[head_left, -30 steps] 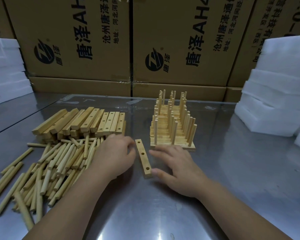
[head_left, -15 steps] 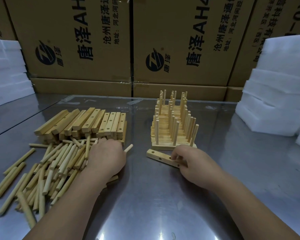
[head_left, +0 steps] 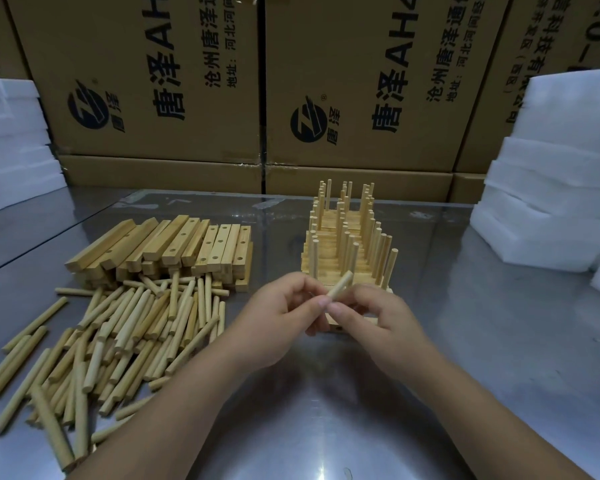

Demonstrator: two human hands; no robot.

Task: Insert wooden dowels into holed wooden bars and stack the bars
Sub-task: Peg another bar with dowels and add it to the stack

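Nearest the camera, two bare forearms reach forward over the reflective metal worktop (head_left: 326,427) and meet at its centre. Left hand (head_left: 274,320) and right hand (head_left: 378,320) both have their fingers curled, and together they pinch one wooden dowel (head_left: 340,285), which tilts up and to the right between the fingertips. Beneath the hands lies one holed wooden bar (head_left: 336,328), mostly hidden; only its near edge shows, and whether the dowel's lower end has entered a hole cannot be told. To the left, a loose heap of dowels (head_left: 118,334) spreads across the worktop, too many and too overlapped to count. Beyond that heap sits a pile of unfilled bars (head_left: 174,247), roughly ten visible on top, several showing their holes. Just behind the hands stands the stack of finished bars (head_left: 347,244), stepped upward away from the camera, with upright dowels in three rows. Farther back, white foam blocks (head_left: 551,188) are stacked at both edges of the worktop, and printed cardboard boxes (head_left: 361,81) form a wall across the rear.
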